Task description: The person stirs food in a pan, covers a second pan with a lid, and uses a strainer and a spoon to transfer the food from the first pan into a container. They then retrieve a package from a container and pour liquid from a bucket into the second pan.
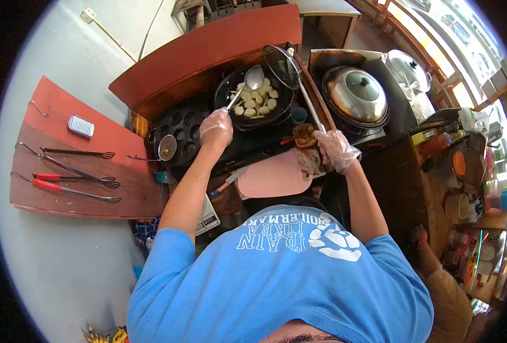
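Note:
My left hand [216, 127], in a clear plastic glove, is closed round the handle of a metal ladle [254, 77]. The ladle's rounded head is over the far part of a dark wok [221, 98]. Several pale, chunky food pieces [256, 104] lie in the wok. Also gloved, my right hand [337, 150] grips the long handle of a round mesh strainer [282, 67]. That strainer is tilted above the wok's right rim, apart from the food pieces. Below my right hand lies a crumpled cloth [309, 161].
A pink cutting board [275, 174] and a knife [227, 180] are in front of the stove. A lidded pot [356, 94] stands at right. Left of the wok is a dark moulded pan [179, 134]. Tongs [76, 187] hang on a red board. Another person's arm [428, 254] shows at right.

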Demonstrator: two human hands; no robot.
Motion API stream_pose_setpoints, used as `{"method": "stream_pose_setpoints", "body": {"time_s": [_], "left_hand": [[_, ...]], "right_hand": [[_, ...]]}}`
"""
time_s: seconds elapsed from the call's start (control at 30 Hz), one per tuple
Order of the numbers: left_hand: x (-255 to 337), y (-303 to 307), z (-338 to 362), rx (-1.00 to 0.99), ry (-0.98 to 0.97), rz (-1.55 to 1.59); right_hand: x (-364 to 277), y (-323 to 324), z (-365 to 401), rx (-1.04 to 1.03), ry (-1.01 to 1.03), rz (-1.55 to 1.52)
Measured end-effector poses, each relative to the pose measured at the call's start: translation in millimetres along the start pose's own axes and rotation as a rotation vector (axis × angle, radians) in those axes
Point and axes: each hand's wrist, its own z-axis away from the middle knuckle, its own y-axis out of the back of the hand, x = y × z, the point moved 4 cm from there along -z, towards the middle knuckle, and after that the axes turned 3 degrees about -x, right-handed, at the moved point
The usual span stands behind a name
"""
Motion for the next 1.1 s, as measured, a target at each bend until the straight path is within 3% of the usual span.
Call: {"method": "stream_pose_setpoints", "body": {"time_s": [0.13, 0.23, 0.3, 0.43, 0.5, 0.53, 0.6, 0.63, 0.77, 0.83, 0.9, 1.0, 1.1], "left_hand": [[13.4, -14.7, -14.8, -0.107, 0.0, 0.011], [10.2, -8.9, -13.4, -0.168, 0.0, -0.029], [2.7, -6.2, -14.5, -0.144, 0.004, -0.011], [-8.6, -10.8, -19.9, -0.064, 0.036, 0.031], [-8.2, -13.3, -20.3, -0.135, 0.066, 0.046], [-8.9, -10.6, -18.2, -0.181, 0.059, 0.004], [-15.4, 0.2, -10.7, -0.17, 0.065, -0.002], [-21.0, 7.1, -5.5, -0.158, 0.072, -0.011], [-45.1, 49.2, 40.8, 0.013, -0.083, 0.065], [-56.6, 40.1, 51.3, 0.009, -0.13, 0.064], [-59.7, 29.7, 55.2, 0.004, -0.17, 0.066], [-48.0, 13.0, 43.3, -0.114, -0.153, -0.087], [-42.6, 10.8, 37.2, -0.13, -0.141, -0.048]], "right_hand": [[-0.7, -6.1, 2.9, 0.026, 0.027, 0.007], [-10.6, -7.1, 10.1, 0.028, 0.165, 0.052], [-6.7, -9.3, 13.6, 0.055, -0.019, 0.016], [2.5, -18.6, 9.7, 0.067, -0.042, 0.023], [-7.6, -22.0, 15.4, 0.075, 0.139, 0.098], [-11.1, -22.4, 17.6, 0.078, 0.138, 0.099], [-11.3, -24.4, 20.3, 0.065, -0.047, 0.069], [-12.0, -24.3, 20.6, 0.065, -0.047, 0.069], [-17.2, -24.9, 24.8, 0.014, 0.127, 0.228], [-24.2, -28.8, 28.3, 0.012, 0.213, 0.3], [-24.8, -31.9, 29.6, 0.017, 0.083, 0.131], [-24.6, -38.2, 29.5, 0.024, -0.015, -0.039], [-27.4, -40.7, 35.2, 0.053, -0.052, -0.102]]}}
